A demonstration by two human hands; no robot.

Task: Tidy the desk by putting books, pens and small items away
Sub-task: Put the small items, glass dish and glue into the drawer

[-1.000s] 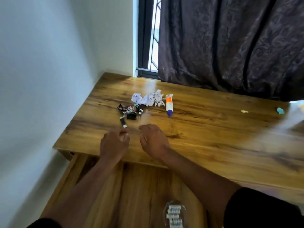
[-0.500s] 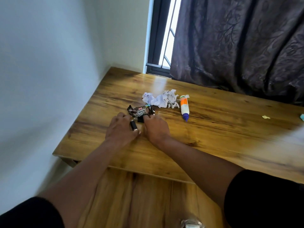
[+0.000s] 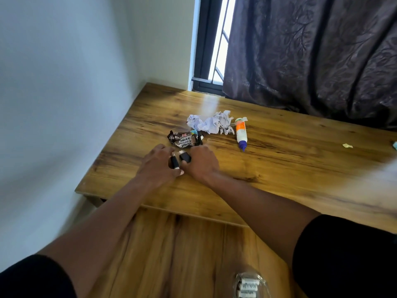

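Both hands lie side by side on the wooden desk (image 3: 279, 168) near its left end. My left hand (image 3: 158, 165) holds a small black stick with a white tip (image 3: 174, 163) between its fingers. My right hand (image 3: 200, 161) pinches a small black block (image 3: 185, 157) at its fingertips. Just beyond the hands lies a dark "Happy Happy" snack wrapper (image 3: 185, 139). Crumpled white paper (image 3: 211, 123) and a white glue bottle with an orange label and blue tip (image 3: 241, 133) lie further back.
A yellow scrap (image 3: 347, 145) and a teal bit (image 3: 394, 145) lie at the desk's right. A white wall borders the left, a dark curtain (image 3: 311, 57) and window the back. A clear container of white pieces (image 3: 249, 284) sits below the desk's front edge.
Both hands moved forward from the desk's front edge to the small black items. The left took up the black stick; the right took hold of the black block.
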